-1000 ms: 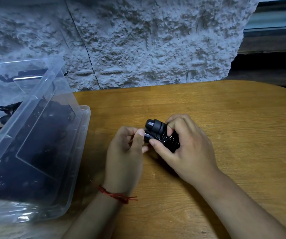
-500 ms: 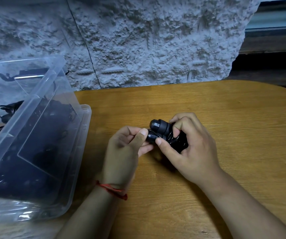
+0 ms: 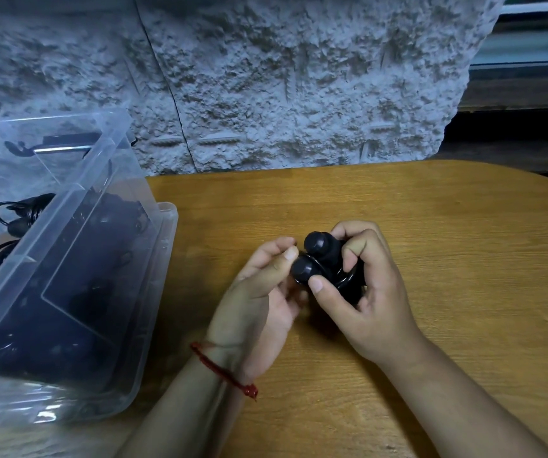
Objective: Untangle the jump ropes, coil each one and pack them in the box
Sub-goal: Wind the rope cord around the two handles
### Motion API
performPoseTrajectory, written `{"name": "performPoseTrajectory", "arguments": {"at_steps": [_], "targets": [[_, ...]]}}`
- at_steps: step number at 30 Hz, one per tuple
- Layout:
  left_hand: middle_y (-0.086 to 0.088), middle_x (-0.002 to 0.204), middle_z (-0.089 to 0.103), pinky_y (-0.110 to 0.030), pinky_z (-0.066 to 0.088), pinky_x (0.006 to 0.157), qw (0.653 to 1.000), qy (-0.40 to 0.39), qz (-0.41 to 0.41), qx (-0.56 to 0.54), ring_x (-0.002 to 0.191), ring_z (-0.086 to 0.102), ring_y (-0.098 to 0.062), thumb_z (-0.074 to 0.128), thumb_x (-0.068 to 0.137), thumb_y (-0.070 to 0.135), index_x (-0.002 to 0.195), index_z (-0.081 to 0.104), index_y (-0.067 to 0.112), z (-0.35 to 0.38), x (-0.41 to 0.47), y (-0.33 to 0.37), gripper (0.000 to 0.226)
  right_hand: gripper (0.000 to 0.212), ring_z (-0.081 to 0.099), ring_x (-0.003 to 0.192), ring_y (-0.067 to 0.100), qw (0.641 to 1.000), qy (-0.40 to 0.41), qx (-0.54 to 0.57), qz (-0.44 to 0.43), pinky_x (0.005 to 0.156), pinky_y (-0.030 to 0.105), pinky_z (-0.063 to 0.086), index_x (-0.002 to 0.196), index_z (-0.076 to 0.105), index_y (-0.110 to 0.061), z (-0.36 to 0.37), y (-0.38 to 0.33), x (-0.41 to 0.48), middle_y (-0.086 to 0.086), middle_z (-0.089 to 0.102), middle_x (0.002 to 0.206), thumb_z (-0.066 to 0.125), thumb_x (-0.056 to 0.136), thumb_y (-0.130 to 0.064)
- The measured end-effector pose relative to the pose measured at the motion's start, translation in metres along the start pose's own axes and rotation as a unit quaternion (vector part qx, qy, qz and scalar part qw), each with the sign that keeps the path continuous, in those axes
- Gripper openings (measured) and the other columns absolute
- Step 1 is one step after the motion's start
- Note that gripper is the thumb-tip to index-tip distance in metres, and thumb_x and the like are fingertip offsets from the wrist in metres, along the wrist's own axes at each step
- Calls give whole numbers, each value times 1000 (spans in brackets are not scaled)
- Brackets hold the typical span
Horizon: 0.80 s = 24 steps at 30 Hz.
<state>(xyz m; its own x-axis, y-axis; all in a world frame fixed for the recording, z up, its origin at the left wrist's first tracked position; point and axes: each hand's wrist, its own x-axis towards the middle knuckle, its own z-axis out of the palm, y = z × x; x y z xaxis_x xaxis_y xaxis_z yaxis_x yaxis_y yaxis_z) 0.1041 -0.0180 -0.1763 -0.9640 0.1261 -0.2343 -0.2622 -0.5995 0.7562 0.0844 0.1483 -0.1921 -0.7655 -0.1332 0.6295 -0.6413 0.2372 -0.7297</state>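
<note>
One jump rope [image 3: 335, 266], black, bundled, held just above the surface [image 3: 447, 233] at mid-frame. Two rounded handle ends [image 3: 315, 242] show, side by side and pointing toward the camera, with turns of black cord wrapped behind them.

Right hand [image 3: 375, 292]: fingers curled over the bundle from the far side, thumb pressed on the near side under the lower handle end. Firm grip on the rope.

Left hand [image 3: 259, 302]: fingers curled, thumb and forefinger tips together right against the lower handle end. Cannot tell whether they pinch any cord. One red thread bracelet [image 3: 223, 371] on that wrist.

One clear plastic box [image 3: 158, 292], open, at the left edge of the surface, well apart from the hands. Dark ropes [image 3: 77, 292] lie inside; their number is not readable through the plastic. Loops of black cord [image 3: 8, 209] show through the box's far left side.

Rough grey wall [image 3: 299, 77] behind.
</note>
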Motion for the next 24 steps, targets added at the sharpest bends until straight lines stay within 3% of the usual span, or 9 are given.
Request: {"name": "performPoseTrajectory", "arguments": {"at_steps": [3, 6, 8, 11, 15, 18, 22, 24], "targets": [[-17, 134, 58, -33, 42, 94, 996, -41, -76, -30, 119, 50, -24, 73, 94, 29, 147, 51, 11, -4, 2, 1, 60, 35, 59, 111, 27, 999, -17, 29, 9, 90, 50, 49, 100, 44, -20, 0, 1, 2, 1, 57, 119, 73, 88, -35], [-17, 144, 55, -37, 37, 104, 995, -44, -89, -12, 127, 55, -30, 75, 92, 30, 142, 52, 11, -8, 5, -3, 58, 42, 59, 115, 25, 998, -30, 54, 16, 93, 41, 49, 107, 44, -15, 0, 1, 1, 2, 56, 121, 75, 86, -33], [-22, 152, 55, -47, 35, 121, 995, -35, -93, -6, 142, 52, -40, 73, 91, 20, 150, 45, 3, -8, 3, -7, 67, 47, 60, 115, 24, 997, -39, 69, 17, 94, 34, 48, 110, 43, -15, 0, 0, 0, 1, 56, 122, 78, 83, -32], [-21, 148, 59, -59, 31, 125, 997, -26, -66, -4, 141, 54, -38, 69, 95, 16, 152, 46, 5, -3, 2, -9, 63, 52, 61, 118, 24, 995, -49, 81, 22, 98, 30, 48, 115, 43, -15, 0, -3, 1, 0, 57, 126, 81, 82, -29], [-12, 138, 69, -62, 38, 120, 993, 34, -10, 109, 134, 62, -30, 55, 107, 36, 142, 59, 8, -2, 3, -8, 46, 60, 61, 122, 24, 995, -25, 93, 32, 103, 35, 49, 134, 45, -19, -1, -4, 2, -5, 59, 128, 79, 85, -27], [-12, 140, 68, -58, 40, 119, 992, 20, -4, 127, 134, 62, -27, 47, 105, 48, 144, 57, 8, 3, -1, -10, 56, 64, 58, 125, 24, 990, 49, 118, 63, 108, 37, 46, 146, 46, -19, -5, -8, 1, 7, 59, 130, 74, 89, -29], [-12, 144, 65, -49, 52, 109, 990, -15, -81, 116, 131, 64, -31, 47, 96, 64, 151, 51, 16, 5, 0, -15, 73, 52, 57, 127, 33, 947, 92, 274, 141, 115, 66, 39, 145, 58, -29, -4, -13, 6, 5, 61, 135, 69, 94, -29], [-11, 146, 62, -40, 62, 90, 983, -64, -130, 113, 125, 67, -34, 42, 97, 73, 152, 53, 23, 4, -2, -15, 74, 50, 58, 128, 38, 914, 85, 350, 186, 114, 66, 40, 143, 60, -28, -6, -16, 7, 12, 62, 133, 69, 94, -24]]}}
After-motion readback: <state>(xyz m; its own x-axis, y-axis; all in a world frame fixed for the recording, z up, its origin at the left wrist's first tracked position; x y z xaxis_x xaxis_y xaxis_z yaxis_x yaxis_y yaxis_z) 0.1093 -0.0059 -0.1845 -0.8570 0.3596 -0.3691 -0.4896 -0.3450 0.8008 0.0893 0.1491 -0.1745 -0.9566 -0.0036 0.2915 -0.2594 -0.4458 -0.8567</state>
